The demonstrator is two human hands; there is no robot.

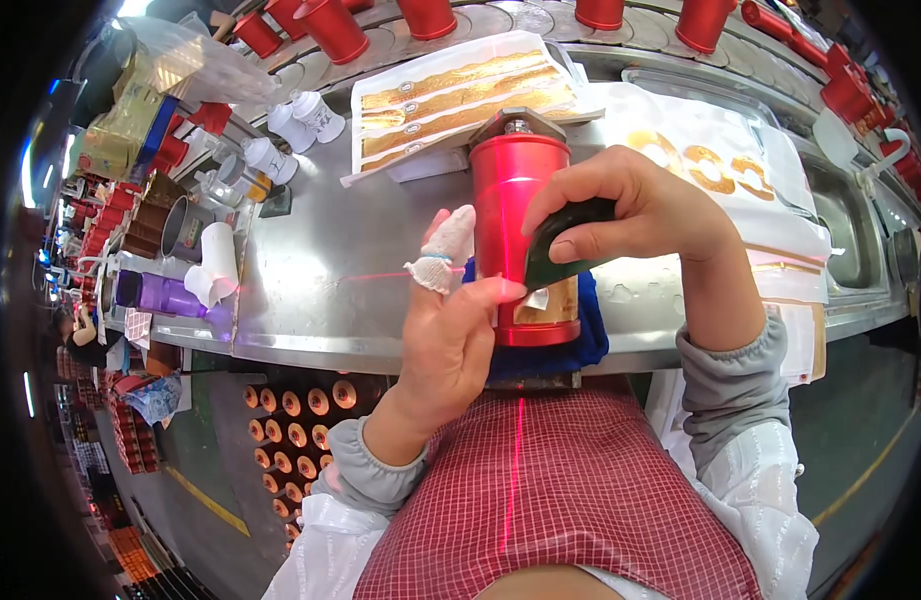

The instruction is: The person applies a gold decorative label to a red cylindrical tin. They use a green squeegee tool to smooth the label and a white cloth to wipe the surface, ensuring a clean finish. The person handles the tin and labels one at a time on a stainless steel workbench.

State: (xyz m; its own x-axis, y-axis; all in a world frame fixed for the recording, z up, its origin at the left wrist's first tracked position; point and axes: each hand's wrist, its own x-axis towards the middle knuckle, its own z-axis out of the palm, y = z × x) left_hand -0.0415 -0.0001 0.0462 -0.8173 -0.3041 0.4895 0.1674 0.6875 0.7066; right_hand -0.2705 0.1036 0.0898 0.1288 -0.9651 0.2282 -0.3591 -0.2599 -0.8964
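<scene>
A red metal canister (520,190) lies on a dark blue cloth (592,335) at the counter's front edge, with a gold label (555,303) near its lower end. In my right hand (635,205) is a dark green scraper (560,250), pinched between thumb and fingers, its edge against the canister. My left hand (445,345) is on the canister's left side. Its thumb presses beside the scraper's lower tip, while a finger in a white wrapping (448,245) stretches upward, apart from the thumb. The canister partly hides the metal holder (518,120) at its far end.
Gold label sheets (450,95) lie behind the canister; more gold pieces rest on white paper (715,165) at right. White bottles (315,117), a paper roll (218,255) and a purple bottle (165,293) stand left. Red canisters (335,30) line the conveyor (525,22). A sink (850,230) is far right.
</scene>
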